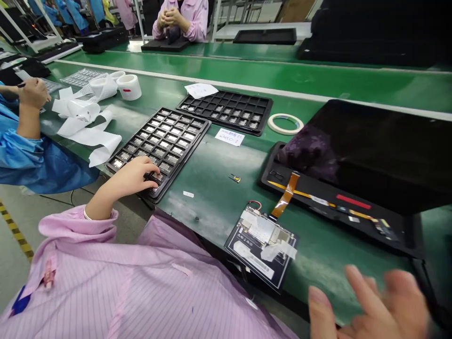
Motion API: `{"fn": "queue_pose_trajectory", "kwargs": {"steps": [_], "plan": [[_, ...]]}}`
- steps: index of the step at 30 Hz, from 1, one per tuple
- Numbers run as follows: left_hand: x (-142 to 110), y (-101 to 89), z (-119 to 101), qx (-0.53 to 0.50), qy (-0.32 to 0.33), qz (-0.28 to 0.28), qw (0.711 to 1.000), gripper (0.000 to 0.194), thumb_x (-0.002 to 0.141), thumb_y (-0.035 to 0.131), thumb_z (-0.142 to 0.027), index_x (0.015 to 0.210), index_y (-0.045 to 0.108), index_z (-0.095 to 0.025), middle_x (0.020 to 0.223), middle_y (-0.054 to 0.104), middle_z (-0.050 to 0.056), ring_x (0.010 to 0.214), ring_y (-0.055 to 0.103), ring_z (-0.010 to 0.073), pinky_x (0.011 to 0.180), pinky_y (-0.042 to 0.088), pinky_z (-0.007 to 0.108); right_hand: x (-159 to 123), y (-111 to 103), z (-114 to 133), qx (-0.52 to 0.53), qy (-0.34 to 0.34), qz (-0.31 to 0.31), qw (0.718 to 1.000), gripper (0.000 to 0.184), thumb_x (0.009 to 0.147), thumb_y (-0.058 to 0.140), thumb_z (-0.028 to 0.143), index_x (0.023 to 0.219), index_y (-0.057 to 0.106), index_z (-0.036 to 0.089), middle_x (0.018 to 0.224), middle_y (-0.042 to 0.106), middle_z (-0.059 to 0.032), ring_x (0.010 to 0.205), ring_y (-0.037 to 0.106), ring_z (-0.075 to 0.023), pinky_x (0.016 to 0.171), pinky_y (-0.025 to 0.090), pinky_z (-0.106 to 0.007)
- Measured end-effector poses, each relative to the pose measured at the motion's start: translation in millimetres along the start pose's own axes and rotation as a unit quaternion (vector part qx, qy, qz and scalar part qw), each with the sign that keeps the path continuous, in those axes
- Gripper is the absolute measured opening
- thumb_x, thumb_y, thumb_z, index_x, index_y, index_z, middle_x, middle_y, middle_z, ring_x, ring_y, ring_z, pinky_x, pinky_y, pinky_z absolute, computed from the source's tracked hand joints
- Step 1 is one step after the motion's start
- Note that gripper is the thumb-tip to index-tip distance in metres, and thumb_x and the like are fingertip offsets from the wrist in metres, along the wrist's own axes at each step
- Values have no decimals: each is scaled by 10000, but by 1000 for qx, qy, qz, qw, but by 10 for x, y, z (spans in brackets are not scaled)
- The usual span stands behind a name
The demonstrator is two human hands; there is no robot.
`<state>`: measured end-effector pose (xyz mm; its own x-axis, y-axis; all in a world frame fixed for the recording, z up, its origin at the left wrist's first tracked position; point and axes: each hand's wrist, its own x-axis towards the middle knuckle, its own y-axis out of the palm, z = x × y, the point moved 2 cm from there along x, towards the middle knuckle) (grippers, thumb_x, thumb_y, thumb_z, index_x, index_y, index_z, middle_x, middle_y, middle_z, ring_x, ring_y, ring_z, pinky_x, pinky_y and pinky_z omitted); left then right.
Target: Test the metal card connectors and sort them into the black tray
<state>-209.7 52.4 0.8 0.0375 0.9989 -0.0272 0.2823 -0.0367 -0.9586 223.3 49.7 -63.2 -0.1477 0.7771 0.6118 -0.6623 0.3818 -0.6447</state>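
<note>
Co-worker, far left: blue sleeve at the left end of the green bench; that person's hand is raised.
Tape: white strips curl near the tray's left edge; white rolls stand behind them.
Near tray: black cell tray at the bench's near edge, metal modules in its cells.
Left hand: hand over the tray's near edge, thumb and fingertips down at a cell by the near right corner; cannot tell whether they close on a module.
Co-worker, opposite: pink sleeves beyond the bench's far side, hands together.
Far tray: second black tray, partly filled; paper sheet over its far left corner, written slip beside its near edge.
Loose part: small dark-and-yellow piece, mid-bench.
Board: circuit unit at the bench's near edge; orange ribbon runs to the black case.
Tape ring: flat ring beyond the case's far left corner.
Right hand: hand blurred, right of the circuit unit, fingers spread, nothing seen between them.
</note>
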Motion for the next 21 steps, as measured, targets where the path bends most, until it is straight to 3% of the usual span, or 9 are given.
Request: {"fn": "queue_pose_trajectory", "kwargs": {"steps": [2, 5, 10, 14, 18, 21], "plan": [[74, -29, 12, 14, 9, 37, 999, 278, 806, 686, -384, 1024, 677, -210, 973, 592, 65, 1000, 563, 268, 888, 447, 389, 99, 83, 116, 13, -18, 3, 1000, 711, 850, 627, 283, 1457, 358, 537, 1597, 310, 77, 1393, 413, -364, 1026, 485, -629], [152, -48, 9, 21, 15, 68, 997, 282, 765, 717, -354, 995, 645, -208, 970, 580, 57, 1000, 553, 273, 863, 437, 378, 216, 169, 258, 46, -47, 26, 997, 656, 897, 584, 239, 1483, 377, 450, 1603, 311, 18, 1399, 415, -356, 1052, 466, -621], [194, -71, 45, 21, 34, 52, 998, 246, 726, 727, -325, 902, 596, -213, 968, 578, 42, 952, 558, 256, 824, 429, 355, 306, 228, 353, 68, -70, 42, 994, 604, 913, 580, 205, 1473, 428, 371, 1603, 309, -22, 1400, 420, -335, 1088, 450, -561], [150, -67, 112, -7, 43, 41, 998, 106, 788, 655, -275, 806, 570, -216, 865, 619, 16, 862, 572, 224, 767, 418, 336, 317, 214, 364, 70, -77, 48, 993, 590, 908, 587, 183, 1458, 452, 346, 1594, 325, -36, 1358, 479, -312, 1076, 475, -517], [99, -58, -33, -86, -19, -26, 996, 89, 851, 612, -293, 807, 609, -214, 815, 661, -10, 782, 599, 181, 735, 434, 306, 344, 185, 408, 63, -95, 47, 992, 565, 898, 595, 160, 1429, 488, 320, 1578, 357, -47, 1321, 518, -290, 1004, 537, -457], [147, -46, -205, -165, -43, -82, 982, 140, 858, 617, -306, 951, 646, -206, 918, 691, 8, 814, 622, 174, 731, 465, 293, 368, 189, 454, 69, -99, 54, 991, 520, 906, 583, 168, 1402, 512, 305, 1563, 376, -59, 1312, 522, -291, 987, 539, -467]]}}
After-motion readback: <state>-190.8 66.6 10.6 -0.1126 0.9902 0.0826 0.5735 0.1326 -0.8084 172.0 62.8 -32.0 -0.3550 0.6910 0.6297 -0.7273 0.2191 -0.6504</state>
